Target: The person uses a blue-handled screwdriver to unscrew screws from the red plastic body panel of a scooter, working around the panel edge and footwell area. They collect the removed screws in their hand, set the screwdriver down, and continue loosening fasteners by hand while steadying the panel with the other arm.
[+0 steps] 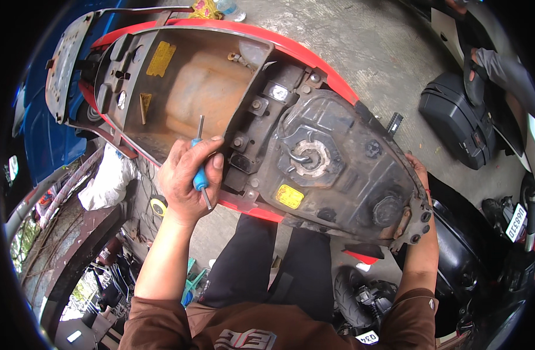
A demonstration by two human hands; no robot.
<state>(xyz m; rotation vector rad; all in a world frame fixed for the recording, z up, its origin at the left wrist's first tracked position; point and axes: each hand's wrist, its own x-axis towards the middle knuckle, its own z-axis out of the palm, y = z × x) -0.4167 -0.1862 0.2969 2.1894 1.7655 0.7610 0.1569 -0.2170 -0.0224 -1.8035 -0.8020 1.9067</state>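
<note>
My left hand [186,178] is closed around a screwdriver [198,175] with a blue handle and bare metal shafts at both ends. It hovers over the near edge of an uncovered red scooter [261,28], its upper tip pointing away from me. Beside it lies the open, rust-stained storage compartment [200,90]. Right of that sits a dusty black fuel tank [349,140] with a pale ring fitting [312,158] and a round cap [387,210]. My right hand [418,170] curls against the body edge at the scooter's right end, its fingers partly hidden.
A metal rear rack [60,70] juts out at the far left. A black top case [457,119] stands on the concrete floor at right, near another person's hand [473,64]. Other motorcycles crowd the lower right; a white sack [109,178] lies at left.
</note>
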